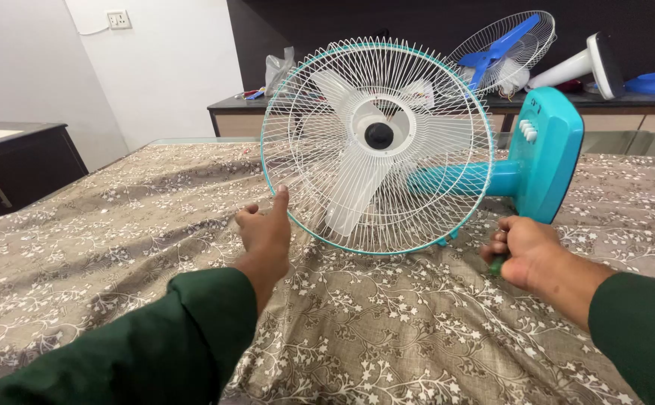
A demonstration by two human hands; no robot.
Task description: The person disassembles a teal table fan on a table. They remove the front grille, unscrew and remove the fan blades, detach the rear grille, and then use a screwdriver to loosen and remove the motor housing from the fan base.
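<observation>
Brown flowered cloth (387, 330) covers the surface, with white walls and a dark cabinet (12, 169) left of the fan (376, 142). The fan lies on its side at the cloth's middle, teal base (545, 154) to its right. The left hand (266, 232) touches the cage rim, fingers loosely curled. The right hand (526, 251) is closed on a green-handled tool (497, 264), mostly hidden. Behind the fan, a counter (447, 105) holds more fan parts.

Dark green long sleeves on both arms, plain fabric w/ soft folds, cuffs end at wrists, left hand (265, 232) & right hand (526, 250) bare, no rings/watch
</observation>
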